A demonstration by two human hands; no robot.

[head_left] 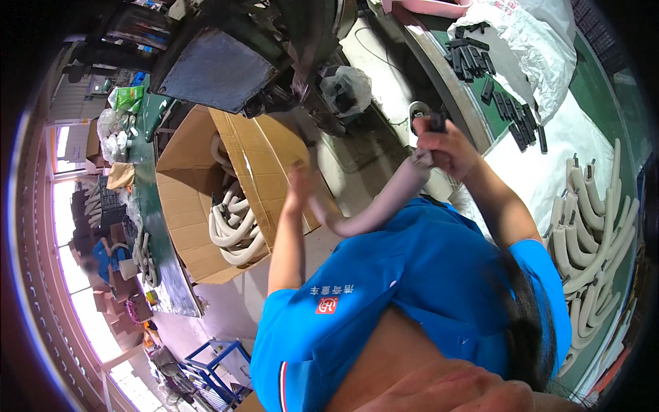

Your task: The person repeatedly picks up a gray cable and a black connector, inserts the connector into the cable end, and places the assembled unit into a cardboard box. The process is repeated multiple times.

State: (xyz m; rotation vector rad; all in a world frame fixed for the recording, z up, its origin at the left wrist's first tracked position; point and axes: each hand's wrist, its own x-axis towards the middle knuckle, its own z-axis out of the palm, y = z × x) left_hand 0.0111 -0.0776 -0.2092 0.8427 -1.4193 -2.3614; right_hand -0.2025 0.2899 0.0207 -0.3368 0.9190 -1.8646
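A curved beige-grey foam tube (384,202) runs between my two hands above my blue shirt (412,288). My right hand (449,151) is closed around its upper end, where a small black piece (436,123) sticks up out of my fist. My left hand (298,184) is blurred, fingers pointing up, with its palm against the tube's lower end. Whether it grips the tube is not visible.
An open cardboard box (182,206) at the left holds several curved pale tubes (233,230). More such tubes (590,233) lie piled at the right on a white sheet. Several black pieces (498,82) lie beside a white sack (542,48). A dark machine (220,65) stands ahead.
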